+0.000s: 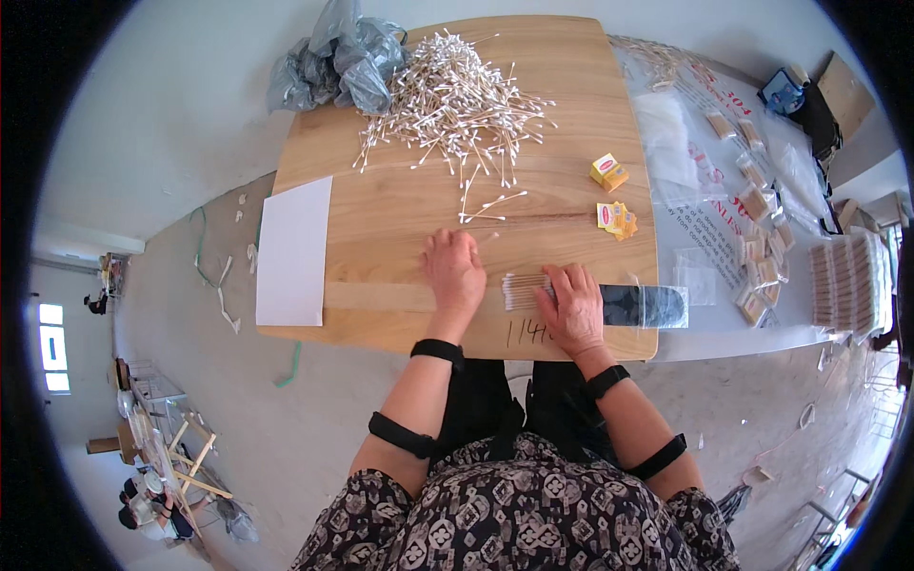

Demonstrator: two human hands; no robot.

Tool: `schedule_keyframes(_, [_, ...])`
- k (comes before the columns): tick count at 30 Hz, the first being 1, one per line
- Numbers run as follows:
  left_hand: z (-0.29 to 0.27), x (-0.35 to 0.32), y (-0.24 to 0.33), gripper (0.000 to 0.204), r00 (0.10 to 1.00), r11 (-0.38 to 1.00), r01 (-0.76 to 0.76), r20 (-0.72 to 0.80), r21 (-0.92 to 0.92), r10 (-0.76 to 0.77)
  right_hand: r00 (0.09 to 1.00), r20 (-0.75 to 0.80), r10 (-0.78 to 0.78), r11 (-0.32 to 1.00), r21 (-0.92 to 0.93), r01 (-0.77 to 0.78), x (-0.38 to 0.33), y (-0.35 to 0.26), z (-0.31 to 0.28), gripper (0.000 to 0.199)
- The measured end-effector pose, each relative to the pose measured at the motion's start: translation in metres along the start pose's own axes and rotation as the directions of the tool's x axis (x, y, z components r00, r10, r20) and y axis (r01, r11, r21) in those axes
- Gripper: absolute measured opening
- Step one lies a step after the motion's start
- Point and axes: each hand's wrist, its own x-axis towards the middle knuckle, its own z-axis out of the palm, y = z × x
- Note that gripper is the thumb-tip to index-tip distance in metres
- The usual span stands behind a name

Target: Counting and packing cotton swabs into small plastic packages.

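My left hand (454,271) is on the wooden table with its fingers curled. One cotton swab (491,236) sticks out beside its fingertips and seems pinched there; the rest of that swab is hidden. Under my right hand (574,305) lies a neat row of cotton swabs (520,292), side by side. The thumb and fingers press on the right end of this row and cover it. A few loose swabs (495,204) lie just beyond my left hand, in front of a large heap of swabs (452,95) at the far side.
A dark strip in a clear plastic sleeve (647,306) lies right of my right hand. Small yellow boxes (609,171) and yellow packets (617,220) sit at the right. White paper (293,252) lies left; a grey plastic bag (347,62) stands far left. Bagged swab packs (762,271) cover the right surface.
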Motion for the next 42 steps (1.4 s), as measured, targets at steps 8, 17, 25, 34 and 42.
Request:
schedule_keyframes(8, [0.007, 0.000, 0.027, 0.019, 0.984, 0.966, -0.119, 0.106, -0.228, 0.146, 1.000, -0.009, 0.014, 0.999, 0.037, -0.014, -0.001, 0.002, -0.001, 0.032])
schedule_keyframes(17, [0.000, 0.049, 0.007, 0.029, 0.992, 0.998, -0.043, 0.119, 0.047, 0.037, 0.999, -0.022, 0.034, 0.998, 0.046, -0.033, -0.001, 0.003, -0.002, 0.031])
schedule_keyframes(25, [0.004, 0.051, 0.008, 0.013, 0.985, 0.991, -0.126, 0.125, 0.034, 0.121, 1.000, -0.024, 0.015, 0.998, 0.063, -0.014, -0.001, 0.002, -0.003, 0.029])
schedule_keyframes(34, [0.002, 0.029, 0.031, 0.012, 0.948, 0.961, -0.260, 0.161, -0.098, 0.273, 0.997, -0.064, 0.048, 0.992, 0.121, -0.040, -0.002, 0.001, -0.005, 0.026])
schedule_keyframes(42, [-0.005, -0.012, 0.046, 0.012, 0.911, 0.923, -0.285, 0.226, -0.259, 0.345, 0.969, -0.127, 0.211, 0.933, 0.321, -0.161, -0.004, 0.005, -0.002, 0.026])
